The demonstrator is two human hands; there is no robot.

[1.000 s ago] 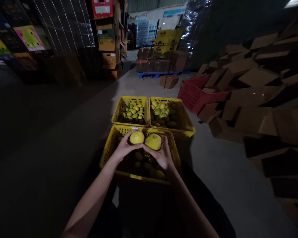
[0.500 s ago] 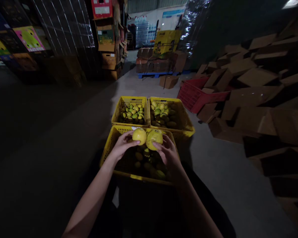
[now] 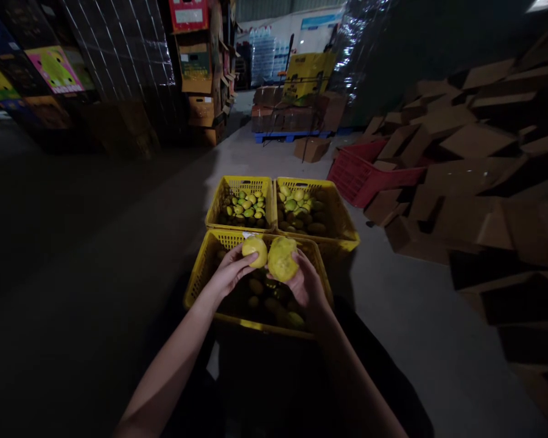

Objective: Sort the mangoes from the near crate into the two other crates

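Note:
My left hand (image 3: 229, 272) has its fingers closed around a smooth yellow lemon (image 3: 254, 251), thumb across the front. Close beside it, my right hand (image 3: 305, 281) grips a larger, bumpy yellow-green lemon (image 3: 282, 259) from the right and below. Both fruits are held above the near yellow crate (image 3: 256, 327), where several more lemons (image 3: 274, 304) lie in shadow. Behind it stand two more yellow crates: the left crate (image 3: 214, 204) contains small green and yellow lemons (image 3: 246, 205), the right crate (image 3: 342, 210) bigger ones (image 3: 296, 204).
To the right, a red crate (image 3: 360, 176) stands against a large heap of cardboard boxes (image 3: 475, 182). Further back, a blue pallet (image 3: 287, 137) carries cartons and a yellow box (image 3: 308, 73). Stacked boxes (image 3: 198, 73) rise at the back left over the grey floor.
The bumpy lemon in my right hand has been turned, and the right thumb no longer lies across its front. My left hand has tilted its lemon slightly.

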